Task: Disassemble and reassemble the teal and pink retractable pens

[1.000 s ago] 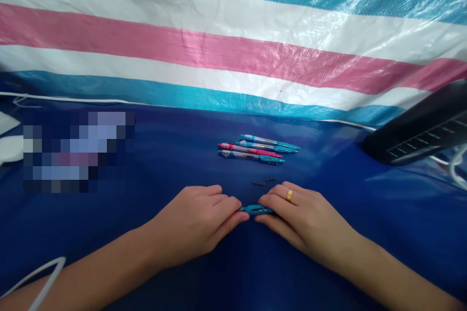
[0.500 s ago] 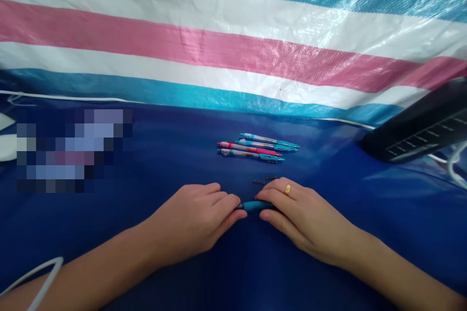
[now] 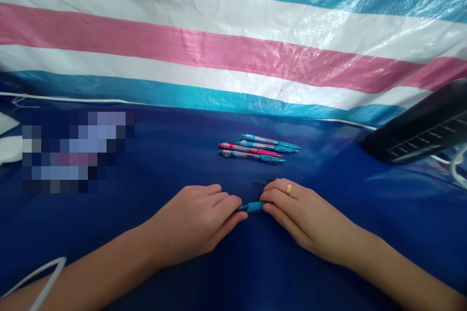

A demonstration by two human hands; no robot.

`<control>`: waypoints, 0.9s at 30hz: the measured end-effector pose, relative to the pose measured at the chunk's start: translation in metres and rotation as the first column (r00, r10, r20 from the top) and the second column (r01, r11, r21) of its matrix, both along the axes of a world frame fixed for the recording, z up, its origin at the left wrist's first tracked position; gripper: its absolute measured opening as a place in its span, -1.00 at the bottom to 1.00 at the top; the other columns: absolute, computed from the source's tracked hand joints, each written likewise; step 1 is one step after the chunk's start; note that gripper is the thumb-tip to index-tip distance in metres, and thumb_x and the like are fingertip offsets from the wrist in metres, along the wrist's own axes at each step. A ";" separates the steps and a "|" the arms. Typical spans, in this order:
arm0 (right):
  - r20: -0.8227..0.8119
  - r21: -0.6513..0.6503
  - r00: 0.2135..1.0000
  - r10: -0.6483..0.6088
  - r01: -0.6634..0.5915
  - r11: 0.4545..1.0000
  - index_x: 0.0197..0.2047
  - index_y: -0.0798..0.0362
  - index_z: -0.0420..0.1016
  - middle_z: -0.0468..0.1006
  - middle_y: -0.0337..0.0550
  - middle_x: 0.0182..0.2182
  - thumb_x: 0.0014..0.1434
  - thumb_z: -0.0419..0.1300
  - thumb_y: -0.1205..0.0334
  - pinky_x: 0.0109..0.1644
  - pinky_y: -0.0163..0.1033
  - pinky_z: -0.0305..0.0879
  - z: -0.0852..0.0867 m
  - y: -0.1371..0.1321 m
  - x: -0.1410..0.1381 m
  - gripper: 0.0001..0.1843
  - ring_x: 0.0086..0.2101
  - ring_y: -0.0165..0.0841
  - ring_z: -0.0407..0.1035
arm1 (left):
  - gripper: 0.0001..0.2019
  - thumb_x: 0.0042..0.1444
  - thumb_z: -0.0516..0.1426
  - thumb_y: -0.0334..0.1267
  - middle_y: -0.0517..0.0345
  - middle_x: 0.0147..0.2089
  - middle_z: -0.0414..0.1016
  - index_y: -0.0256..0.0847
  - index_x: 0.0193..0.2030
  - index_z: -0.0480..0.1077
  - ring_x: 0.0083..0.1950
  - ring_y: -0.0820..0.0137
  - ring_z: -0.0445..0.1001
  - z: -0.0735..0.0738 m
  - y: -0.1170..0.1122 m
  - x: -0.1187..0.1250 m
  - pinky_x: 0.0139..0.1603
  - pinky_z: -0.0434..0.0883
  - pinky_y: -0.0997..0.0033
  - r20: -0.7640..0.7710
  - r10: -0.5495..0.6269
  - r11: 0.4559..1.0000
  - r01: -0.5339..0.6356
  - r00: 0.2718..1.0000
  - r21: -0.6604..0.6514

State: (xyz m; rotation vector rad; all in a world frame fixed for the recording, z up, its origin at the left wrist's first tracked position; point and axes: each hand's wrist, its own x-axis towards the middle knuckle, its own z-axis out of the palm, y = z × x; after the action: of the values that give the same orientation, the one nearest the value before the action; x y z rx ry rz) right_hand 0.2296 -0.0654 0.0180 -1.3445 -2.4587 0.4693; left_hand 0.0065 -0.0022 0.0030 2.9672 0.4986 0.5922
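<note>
A blue pen [image 3: 254, 206] lies sideways between my two hands, low over the dark blue table cover. My left hand [image 3: 209, 218] is closed on its left end, thumb and fingers pinching it. On the other end, my right hand [image 3: 295, 209], with a gold ring, grips the pen between thumb and fingertips. Only the blue middle shows; both ends are hidden in my fingers. Just beyond my right fingertips lie small dark pieces [image 3: 260, 183], too small to name. Farther back rest a pink pen [image 3: 251, 149] and several blue pens [image 3: 272, 159], roughly parallel.
At the right leans a large black object [image 3: 419, 124] with white markings, beside white cable loops [image 3: 456, 165]. A pixelated patch covers something at the left, next to white objects [image 3: 10, 149]. Striped plastic sheeting [image 3: 219, 48] rises behind the table. A white cable [image 3: 51, 272] crosses my left forearm.
My right thumb and fingertips have closed onto the pen, where the thumb was slightly apart from it before. The left hand keeps its hold. The view has shifted very slightly.
</note>
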 end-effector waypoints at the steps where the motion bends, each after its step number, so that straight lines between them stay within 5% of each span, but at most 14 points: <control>1: 0.011 0.001 1.000 -0.002 0.002 1.000 -0.12 0.11 0.39 0.49 -0.03 -0.21 0.40 -0.11 0.29 -0.12 -0.07 0.37 0.000 0.000 0.000 -0.74 -0.19 -0.20 0.40 | -0.63 0.40 -0.13 -0.25 0.18 -0.49 0.45 -0.27 -0.31 0.42 -0.50 0.39 0.40 0.000 0.000 0.000 -0.51 0.28 0.41 0.000 0.001 1.000 -0.001 1.000 0.002; 6: 0.000 -0.020 0.999 -0.051 0.051 0.998 -0.16 0.09 0.33 0.47 -0.12 -0.29 0.32 0.05 0.33 -0.28 -0.16 0.36 -0.001 -0.001 0.000 -0.94 -0.30 -0.26 0.40 | -0.67 0.39 -0.11 -0.27 0.18 -0.48 0.46 -0.28 -0.29 0.41 -0.50 0.39 0.38 -0.001 0.000 -0.001 -0.51 0.28 0.40 0.010 -0.009 1.000 0.009 1.000 -0.003; 11: -0.016 0.028 1.000 -0.025 0.025 0.999 0.00 0.10 0.34 0.49 -0.03 -0.15 0.37 0.00 0.24 -0.12 -0.11 0.37 -0.001 -0.002 0.000 -0.79 -0.16 -0.21 0.41 | -0.69 0.38 -0.09 -0.27 0.18 -0.47 0.47 -0.28 -0.28 0.41 -0.48 0.36 0.40 -0.001 0.001 -0.001 -0.50 0.30 0.38 0.021 -0.013 1.000 0.013 1.000 0.007; 15: 0.006 0.037 0.999 0.038 -0.038 0.999 -0.12 0.09 0.41 0.48 -0.02 -0.16 0.40 -0.06 0.23 -0.11 -0.11 0.37 -0.001 0.000 0.000 -0.75 -0.17 -0.21 0.41 | -0.68 0.39 -0.10 -0.28 0.18 -0.46 0.48 -0.28 -0.29 0.41 -0.49 0.36 0.40 -0.001 0.001 -0.001 -0.49 0.31 0.36 0.019 -0.024 1.000 0.024 1.000 0.020; 21: 0.005 -0.012 1.000 -0.030 0.030 0.999 -0.17 0.10 0.34 0.46 -0.12 -0.29 0.29 0.13 0.31 -0.28 -0.17 0.36 0.000 -0.003 0.003 -0.95 -0.30 -0.25 0.40 | -0.70 0.38 -0.09 -0.28 0.19 -0.45 0.48 -0.27 -0.27 0.41 -0.49 0.36 0.39 -0.001 0.000 -0.001 -0.50 0.30 0.35 0.026 -0.025 1.000 0.025 0.999 0.013; 24: -0.048 -0.026 0.998 -0.037 0.036 0.999 -0.05 0.10 0.33 0.48 -0.10 -0.21 0.24 0.22 0.16 -0.19 -0.15 0.38 0.001 -0.003 0.003 -0.73 -0.22 -0.23 0.41 | -0.70 0.38 -0.09 -0.27 0.18 -0.46 0.47 -0.27 -0.28 0.40 -0.49 0.36 0.40 -0.001 -0.001 -0.002 -0.49 0.31 0.35 0.023 -0.021 1.000 0.021 1.000 0.007; 27: -0.019 -0.001 1.000 -0.008 0.008 1.000 -0.02 0.08 0.36 0.48 -0.07 -0.17 0.34 0.08 0.17 -0.12 -0.11 0.37 0.000 -0.002 0.002 -0.79 -0.17 -0.22 0.41 | -0.72 0.38 -0.09 -0.28 0.18 -0.45 0.48 -0.27 -0.25 0.39 -0.47 0.37 0.43 -0.001 -0.001 -0.002 -0.46 0.32 0.36 0.028 -0.017 1.000 0.017 0.999 0.008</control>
State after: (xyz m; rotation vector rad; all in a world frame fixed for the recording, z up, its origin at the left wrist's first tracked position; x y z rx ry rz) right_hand 0.2313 -0.0676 0.0180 -1.3434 -2.4378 0.4787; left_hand 0.0044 -0.0031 0.0017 2.9629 0.4690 0.6345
